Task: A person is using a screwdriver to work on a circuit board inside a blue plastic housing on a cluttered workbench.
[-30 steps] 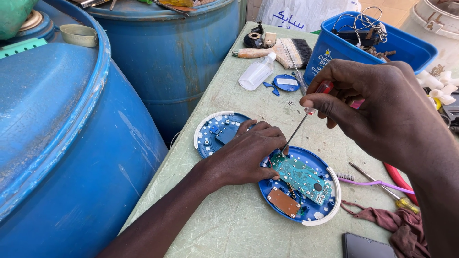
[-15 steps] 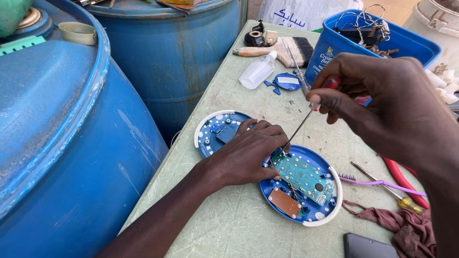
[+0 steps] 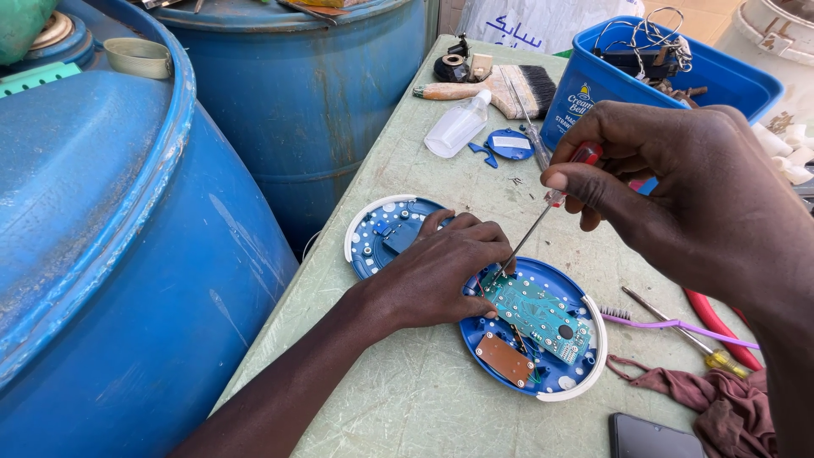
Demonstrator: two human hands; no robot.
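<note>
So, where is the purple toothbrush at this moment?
In the head view the purple toothbrush lies on the table, right of the blue round shell, under the right hand, above the reddish rag.

Outdoors, in bright daylight with soft shadows. Pale green counter (image 3: 407, 170), scuffed and speckled, running away toward the top of the view. Large blue plastic barrel (image 3: 110, 254) hard against its left edge, a second blue barrel (image 3: 305, 76) just behind, streaked with grime. Blue plastic tub (image 3: 593, 80) of wires at the far right of the counter. White sack (image 3: 543, 21) beyond. Cream-coloured bucket (image 3: 776, 34) at the top right corner.
</note>
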